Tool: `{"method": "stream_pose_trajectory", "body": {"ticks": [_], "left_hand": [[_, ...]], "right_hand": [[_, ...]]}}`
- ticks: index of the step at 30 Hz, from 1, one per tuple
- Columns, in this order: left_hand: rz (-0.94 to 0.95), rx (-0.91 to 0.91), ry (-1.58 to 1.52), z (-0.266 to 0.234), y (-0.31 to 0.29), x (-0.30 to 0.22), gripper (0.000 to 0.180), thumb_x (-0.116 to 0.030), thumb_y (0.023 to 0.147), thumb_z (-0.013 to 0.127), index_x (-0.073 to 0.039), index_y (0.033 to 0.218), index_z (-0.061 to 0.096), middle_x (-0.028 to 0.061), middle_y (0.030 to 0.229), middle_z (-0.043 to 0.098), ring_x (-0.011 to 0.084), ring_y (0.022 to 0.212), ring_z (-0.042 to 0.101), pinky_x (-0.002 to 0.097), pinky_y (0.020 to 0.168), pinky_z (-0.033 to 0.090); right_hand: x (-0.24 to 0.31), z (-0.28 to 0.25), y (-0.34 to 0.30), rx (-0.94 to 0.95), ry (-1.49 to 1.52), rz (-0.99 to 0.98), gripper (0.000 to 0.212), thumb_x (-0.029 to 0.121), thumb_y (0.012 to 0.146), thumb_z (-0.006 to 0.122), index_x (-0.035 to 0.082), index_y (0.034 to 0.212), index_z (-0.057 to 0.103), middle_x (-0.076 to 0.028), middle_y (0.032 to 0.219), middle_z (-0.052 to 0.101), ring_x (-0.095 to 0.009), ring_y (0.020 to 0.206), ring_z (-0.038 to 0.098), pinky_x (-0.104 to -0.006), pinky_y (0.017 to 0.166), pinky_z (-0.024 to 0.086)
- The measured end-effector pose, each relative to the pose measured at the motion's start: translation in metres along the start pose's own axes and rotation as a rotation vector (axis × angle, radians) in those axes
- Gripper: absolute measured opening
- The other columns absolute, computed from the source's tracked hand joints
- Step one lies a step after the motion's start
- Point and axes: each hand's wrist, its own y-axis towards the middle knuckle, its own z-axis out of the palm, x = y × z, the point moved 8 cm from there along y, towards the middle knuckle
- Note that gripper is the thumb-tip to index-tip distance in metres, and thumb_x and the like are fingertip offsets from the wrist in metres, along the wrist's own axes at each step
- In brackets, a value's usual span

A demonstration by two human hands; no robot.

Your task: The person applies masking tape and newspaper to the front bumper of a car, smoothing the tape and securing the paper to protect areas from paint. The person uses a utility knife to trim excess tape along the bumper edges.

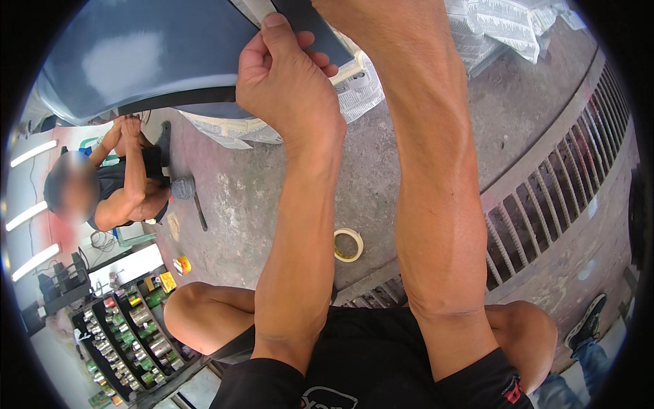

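Observation:
My left hand (pixel 289 75) is closed at the edge of a blue-grey car body panel (pixel 184 51). Thumb and fingers pinch a pale strip (pixel 257 8) that runs out of the top of the view; it resembles masking tape, though its kind is not certain. My right forearm (pixel 432 177) reaches up past the panel's right side, and the top edge cuts off the hand beyond the wrist. Newspaper masking sheets (pixel 364 95) hang below the panel's edge, close under my left hand. Between my forearms, a roll of masking tape (pixel 359 253) lies on the concrete floor.
A slotted metal floor grate (pixel 552 187) curves along the right. To the left, another person (pixel 122 180) works at the panel's far side with hands together. Shelves of cans (pixel 129 337) stand lower left. Someone's shoe (pixel 587 319) shows lower right. More newspaper (pixel 501 31) hangs top right.

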Motion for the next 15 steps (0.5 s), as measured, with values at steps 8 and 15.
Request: {"method": "stream_pose_trajectory", "body": {"ticks": [8, 15], "left_hand": [[-0.016, -0.031, 0.014, -0.001, -0.001, -0.001, 0.028, -0.027, 0.107, 0.070, 0.002, 0.106, 0.068, 0.0062, 0.082, 0.070, 0.0112, 0.058, 0.060, 0.0277, 0.049, 0.050], [0.015, -0.031, 0.041, -0.002, 0.003, 0.004, 0.028, -0.026, 0.106, 0.071, 0.001, 0.108, 0.068, 0.0064, 0.084, 0.071, 0.0114, 0.059, 0.061, 0.0282, 0.050, 0.052]], "right_hand": [[-0.003, -0.002, -0.018, -0.218, 0.068, -0.406, 0.039, 0.031, 0.086, 0.092, 0.007, 0.064, 0.071, -0.008, 0.053, 0.068, -0.015, 0.044, 0.065, -0.0297, 0.047, 0.052], [0.001, -0.002, -0.023, -0.210, 0.091, -0.435, 0.038, 0.026, 0.085, 0.092, 0.006, 0.063, 0.069, -0.009, 0.055, 0.069, -0.014, 0.046, 0.068, -0.0290, 0.048, 0.053]]}}
